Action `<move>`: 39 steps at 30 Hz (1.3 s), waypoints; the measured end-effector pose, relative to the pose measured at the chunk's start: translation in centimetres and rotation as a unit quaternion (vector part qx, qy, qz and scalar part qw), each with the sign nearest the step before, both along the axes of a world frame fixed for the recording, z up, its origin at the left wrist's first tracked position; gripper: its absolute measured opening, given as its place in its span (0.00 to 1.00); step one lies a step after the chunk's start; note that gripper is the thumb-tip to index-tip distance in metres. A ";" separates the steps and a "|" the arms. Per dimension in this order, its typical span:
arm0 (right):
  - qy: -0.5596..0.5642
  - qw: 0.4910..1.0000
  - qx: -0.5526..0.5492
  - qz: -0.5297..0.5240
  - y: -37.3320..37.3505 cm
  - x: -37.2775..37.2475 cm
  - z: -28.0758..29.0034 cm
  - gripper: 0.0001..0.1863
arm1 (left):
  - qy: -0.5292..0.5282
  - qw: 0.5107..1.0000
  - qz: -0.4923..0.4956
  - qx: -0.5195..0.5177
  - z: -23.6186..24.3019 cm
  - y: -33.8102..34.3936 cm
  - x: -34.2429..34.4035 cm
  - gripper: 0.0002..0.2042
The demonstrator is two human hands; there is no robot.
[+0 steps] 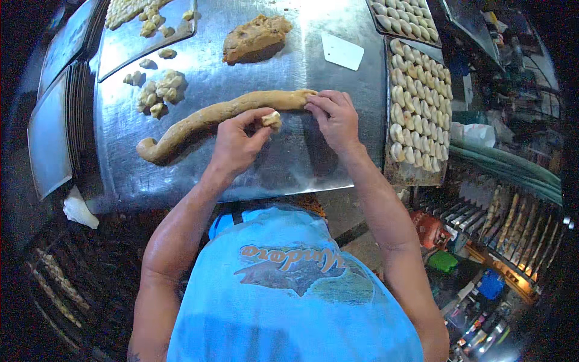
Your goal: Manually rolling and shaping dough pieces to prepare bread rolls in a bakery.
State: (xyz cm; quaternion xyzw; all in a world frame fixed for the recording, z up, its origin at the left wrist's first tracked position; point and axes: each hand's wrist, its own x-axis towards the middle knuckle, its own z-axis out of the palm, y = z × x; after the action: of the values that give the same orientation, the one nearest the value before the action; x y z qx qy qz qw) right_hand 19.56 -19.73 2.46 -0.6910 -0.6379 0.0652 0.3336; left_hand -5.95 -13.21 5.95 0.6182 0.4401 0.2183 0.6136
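Observation:
A long, curved roll of tan dough (205, 118) lies across the metal table, its left end hooked. My left hand (236, 143) is closed in front of the roll, with a small pale piece of dough (272, 120) between thumb and fingers. At the roll's right end, my right hand (335, 118) pinches the dough tip with thumb and fingers. Behind the roll sits a rough block of tan dough (256, 37). To its right lies a flat white scraper (342, 52). Small dough lumps (164, 90) are clustered left of the roll.
A tray (415, 108) of shaped pale pieces in rows stands at the table's right edge, with another tray (405, 19) behind it. More pieces fill a tray (151, 27) at the back left. Stacked metal trays (51, 130) stand beyond the left edge.

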 end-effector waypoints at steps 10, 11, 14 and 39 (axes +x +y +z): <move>0.175 0.969 -0.170 -0.038 -5.2 0.5 2.9 0.08 | -0.201 0.937 0.106 -0.265 -1.1 -3.4 4.2 0.22; 0.285 0.947 -0.141 -0.039 -5.6 0.1 3.6 0.08 | -0.187 0.947 0.087 -0.247 -0.3 -4.0 5.2 0.21; 0.375 0.920 -0.107 -0.036 -6.8 1.1 4.4 0.09 | -0.225 0.952 0.080 -0.193 -1.9 -6.4 8.3 0.20; 0.386 0.903 -0.158 -0.102 -12.4 4.3 0.7 0.17 | -0.050 0.996 0.063 -0.030 -5.0 -10.0 15.8 0.11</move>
State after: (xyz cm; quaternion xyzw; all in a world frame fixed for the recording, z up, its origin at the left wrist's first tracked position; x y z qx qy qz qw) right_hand 23.90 -32.13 3.16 -0.7167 -0.3668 0.3921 0.4451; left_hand 9.81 -23.24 0.95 0.5589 0.4529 0.2738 0.6384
